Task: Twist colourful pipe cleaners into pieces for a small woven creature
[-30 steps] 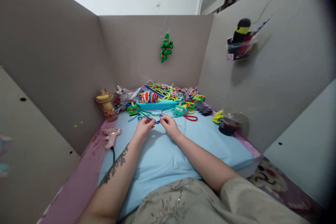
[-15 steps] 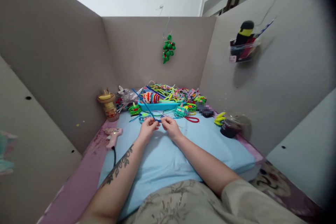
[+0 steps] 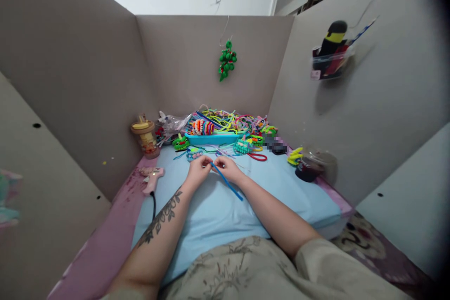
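A blue pipe cleaner (image 3: 228, 183) is pinched between my two hands over the light blue cloth (image 3: 218, 215). Its free end slants down toward me and to the right. My left hand (image 3: 199, 168) is closed, fingertips on the upper end of the pipe cleaner. Close against it, my right hand (image 3: 228, 169) is closed on the same end. What lies between the fingertips is too small to make out. Just beyond my hands are a blue fuzzy figure (image 3: 194, 153) and a teal fuzzy figure (image 3: 242, 145).
A blue tray (image 3: 216, 139) heaped with colourful pipe cleaners stands at the back. On the left are a pink glue gun (image 3: 153, 180) with a cord and a lidded cup (image 3: 146, 139). A dark container (image 3: 307, 168) stands right. Grey panels enclose three sides.
The blue pipe cleaner's long end has swung from pointing up and away on the left to pointing down toward me on the right. My hands remain together in nearly the same place.
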The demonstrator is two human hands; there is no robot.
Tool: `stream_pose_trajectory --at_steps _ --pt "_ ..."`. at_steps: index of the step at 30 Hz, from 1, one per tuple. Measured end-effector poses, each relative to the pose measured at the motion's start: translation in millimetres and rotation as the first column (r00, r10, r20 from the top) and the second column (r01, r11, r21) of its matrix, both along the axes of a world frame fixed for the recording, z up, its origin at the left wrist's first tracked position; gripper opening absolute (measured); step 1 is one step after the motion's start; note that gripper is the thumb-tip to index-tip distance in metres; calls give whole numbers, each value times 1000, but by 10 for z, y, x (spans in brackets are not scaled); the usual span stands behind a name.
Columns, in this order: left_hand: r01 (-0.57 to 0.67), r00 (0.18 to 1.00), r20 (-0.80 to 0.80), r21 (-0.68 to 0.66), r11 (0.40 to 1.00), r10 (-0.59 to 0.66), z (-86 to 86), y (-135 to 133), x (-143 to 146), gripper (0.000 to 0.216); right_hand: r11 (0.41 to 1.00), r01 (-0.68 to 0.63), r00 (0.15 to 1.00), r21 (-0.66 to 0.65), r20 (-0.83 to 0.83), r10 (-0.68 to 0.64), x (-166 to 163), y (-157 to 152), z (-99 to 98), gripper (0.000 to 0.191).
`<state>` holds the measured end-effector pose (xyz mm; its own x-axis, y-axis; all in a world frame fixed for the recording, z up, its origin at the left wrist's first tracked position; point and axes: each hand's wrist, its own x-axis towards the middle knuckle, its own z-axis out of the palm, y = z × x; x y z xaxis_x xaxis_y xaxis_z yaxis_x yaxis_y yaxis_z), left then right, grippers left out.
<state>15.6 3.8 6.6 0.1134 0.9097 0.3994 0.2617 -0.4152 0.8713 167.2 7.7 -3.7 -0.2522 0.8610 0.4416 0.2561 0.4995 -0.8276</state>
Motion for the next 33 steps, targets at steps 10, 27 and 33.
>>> stream_pose_trajectory --at_steps 10,27,33 --pt "190 850 527 -308 932 1 1 16 64 35 911 -264 849 -318 -525 63 -73 16 -11 24" --pt "18 963 267 -145 989 21 -9 29 5 17 982 167 985 92 -44 -164 59 14 4 9" --pt "89 917 399 -231 969 11 -14 34 38 31 983 115 950 -144 -273 -151 -13 61 -47 15"
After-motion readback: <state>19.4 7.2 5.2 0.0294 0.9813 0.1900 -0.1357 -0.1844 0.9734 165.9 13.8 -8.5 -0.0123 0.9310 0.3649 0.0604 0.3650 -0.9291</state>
